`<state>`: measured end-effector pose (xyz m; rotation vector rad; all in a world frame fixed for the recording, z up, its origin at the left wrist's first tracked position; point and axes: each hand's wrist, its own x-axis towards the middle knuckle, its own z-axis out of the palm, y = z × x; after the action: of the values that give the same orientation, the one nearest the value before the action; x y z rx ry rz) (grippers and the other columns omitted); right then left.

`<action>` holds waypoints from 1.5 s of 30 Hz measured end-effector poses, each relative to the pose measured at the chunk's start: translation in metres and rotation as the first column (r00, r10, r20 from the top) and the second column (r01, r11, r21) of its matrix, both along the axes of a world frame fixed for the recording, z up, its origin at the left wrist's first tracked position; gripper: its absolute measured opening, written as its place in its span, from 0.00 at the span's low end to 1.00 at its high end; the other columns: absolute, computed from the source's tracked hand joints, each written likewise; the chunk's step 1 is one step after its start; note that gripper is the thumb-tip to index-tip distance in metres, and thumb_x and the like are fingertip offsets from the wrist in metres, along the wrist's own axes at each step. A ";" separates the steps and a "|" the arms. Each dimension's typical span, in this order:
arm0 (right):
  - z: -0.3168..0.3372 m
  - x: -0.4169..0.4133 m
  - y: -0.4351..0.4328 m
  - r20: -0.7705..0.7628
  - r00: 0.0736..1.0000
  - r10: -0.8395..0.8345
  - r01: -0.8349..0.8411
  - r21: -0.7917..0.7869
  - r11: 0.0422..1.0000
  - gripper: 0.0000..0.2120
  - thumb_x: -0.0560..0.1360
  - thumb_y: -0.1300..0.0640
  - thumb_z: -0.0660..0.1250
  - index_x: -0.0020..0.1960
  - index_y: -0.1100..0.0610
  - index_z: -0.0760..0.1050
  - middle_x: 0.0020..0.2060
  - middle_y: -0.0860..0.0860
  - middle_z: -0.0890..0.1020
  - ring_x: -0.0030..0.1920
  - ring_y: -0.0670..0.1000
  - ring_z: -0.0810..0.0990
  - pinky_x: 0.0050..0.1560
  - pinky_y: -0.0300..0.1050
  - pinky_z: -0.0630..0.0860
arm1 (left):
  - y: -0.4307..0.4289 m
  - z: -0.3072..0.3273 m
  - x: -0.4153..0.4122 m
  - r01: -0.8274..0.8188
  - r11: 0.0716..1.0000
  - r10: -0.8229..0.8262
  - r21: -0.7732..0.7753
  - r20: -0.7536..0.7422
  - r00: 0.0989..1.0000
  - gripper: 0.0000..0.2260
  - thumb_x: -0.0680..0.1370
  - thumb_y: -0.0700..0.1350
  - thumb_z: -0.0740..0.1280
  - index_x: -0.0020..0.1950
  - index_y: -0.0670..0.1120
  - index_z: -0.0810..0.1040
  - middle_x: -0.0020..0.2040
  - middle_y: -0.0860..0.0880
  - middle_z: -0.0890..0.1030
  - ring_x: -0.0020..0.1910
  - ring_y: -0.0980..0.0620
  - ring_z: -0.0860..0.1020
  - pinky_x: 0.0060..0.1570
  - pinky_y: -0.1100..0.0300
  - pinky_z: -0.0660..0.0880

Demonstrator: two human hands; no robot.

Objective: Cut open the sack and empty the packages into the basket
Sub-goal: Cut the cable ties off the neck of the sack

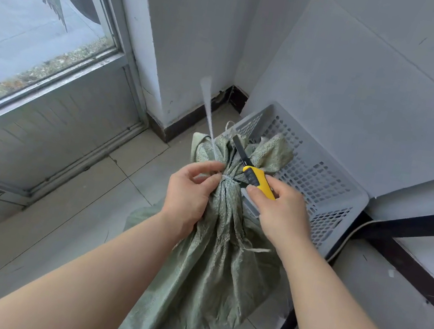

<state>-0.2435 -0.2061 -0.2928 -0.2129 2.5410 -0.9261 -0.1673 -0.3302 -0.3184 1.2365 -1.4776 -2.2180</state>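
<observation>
A green woven sack [209,272] stands upright on the floor, its neck cinched by a white tie [229,178]. A long white strip of that tie [209,111] rises blurred above the neck. My left hand [191,191] pinches the tie at the left of the neck. My right hand [279,212] holds a yellow utility knife [258,182]; its dark blade [240,148] is extended and points up over the sack's bunched top. Behind the sack stands a grey perforated plastic basket [322,182], and the sack's top flap leans over its near rim.
A white board [364,102] leans against the wall behind the basket. A dark metal frame with white panels [410,254] sits at the right, with a cable [347,237] beside it. A glass door [41,54] stands to the left. Tiled floor [87,214] lies left of the sack.
</observation>
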 end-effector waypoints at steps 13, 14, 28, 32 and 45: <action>0.029 -0.004 0.043 0.038 0.998 0.042 -0.043 0.030 0.999 0.08 0.65 0.44 0.73 0.41 0.43 0.77 0.39 0.42 0.83 0.43 0.45 0.82 0.45 0.47 0.77 | -0.001 -0.007 -0.016 0.083 0.990 -0.065 -0.115 0.157 0.986 0.27 0.69 0.34 0.75 0.65 0.51 0.77 0.59 0.50 0.76 0.56 0.58 0.73 0.56 0.62 0.72; 0.034 -0.003 0.047 -0.011 0.996 0.086 -0.084 0.100 0.991 0.09 0.64 0.42 0.73 0.42 0.41 0.77 0.40 0.40 0.83 0.44 0.44 0.81 0.45 0.47 0.76 | 0.000 -0.007 -0.020 0.086 0.985 -0.059 -0.147 0.179 0.982 0.27 0.68 0.35 0.76 0.64 0.51 0.77 0.58 0.49 0.76 0.55 0.57 0.73 0.55 0.62 0.72; 0.041 0.000 0.065 -0.185 0.949 0.254 -0.157 0.423 0.893 0.16 0.68 0.39 0.68 0.55 0.39 0.77 0.47 0.40 0.83 0.49 0.50 0.80 0.44 0.44 0.69 | 0.020 -0.010 -0.028 0.180 0.930 -0.092 -0.319 0.272 0.958 0.21 0.68 0.38 0.76 0.58 0.50 0.77 0.51 0.49 0.77 0.48 0.54 0.76 0.49 0.60 0.73; 0.037 0.004 0.067 -0.161 0.968 0.195 -0.122 0.376 0.918 0.15 0.68 0.40 0.69 0.54 0.39 0.78 0.44 0.41 0.83 0.46 0.51 0.80 0.42 0.44 0.71 | 0.024 -0.013 -0.028 0.167 0.922 -0.071 -0.349 0.273 0.959 0.20 0.67 0.40 0.77 0.54 0.51 0.75 0.49 0.50 0.77 0.46 0.53 0.77 0.47 0.59 0.75; 0.044 0.000 0.077 -0.081 0.984 0.158 -0.128 0.295 0.947 0.07 0.65 0.40 0.70 0.42 0.37 0.75 0.36 0.37 0.80 0.40 0.47 0.78 0.38 0.43 0.69 | 0.029 -0.010 -0.028 0.151 0.917 -0.058 -0.370 0.250 0.966 0.20 0.69 0.39 0.76 0.56 0.51 0.74 0.51 0.50 0.77 0.50 0.53 0.77 0.44 0.60 0.73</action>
<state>-0.2434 -0.1294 -0.2487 -0.3586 2.6757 -0.4918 -0.1951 -0.3015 -0.3285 1.3398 -1.9978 -1.7554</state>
